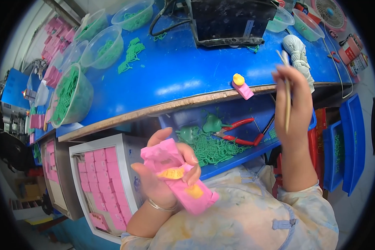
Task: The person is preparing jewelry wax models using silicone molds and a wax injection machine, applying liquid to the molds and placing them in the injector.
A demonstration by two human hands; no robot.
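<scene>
My left hand (156, 185) is closed around a soft pink piece (200, 200) with folded upper end and two yellow patches (193, 191), low in the middle of the view. My right hand (296, 104), raised at the right, grips a slender pale stick-like tool (286, 121) whose light tips point up; its exact kind is unclear. A small pink block (244, 91) with a round yellow top (238, 79) rests at the bench edge between my hands.
The blue bench (171, 79) bears clear tubs (73, 112) of green pieces, a black machine (227, 23) and a wrapped pale bundle (298, 54). Below sit a blue tray (216, 166) with green mesh and red-handled pliers (241, 141), and a framed box (129, 166) of pink blocks.
</scene>
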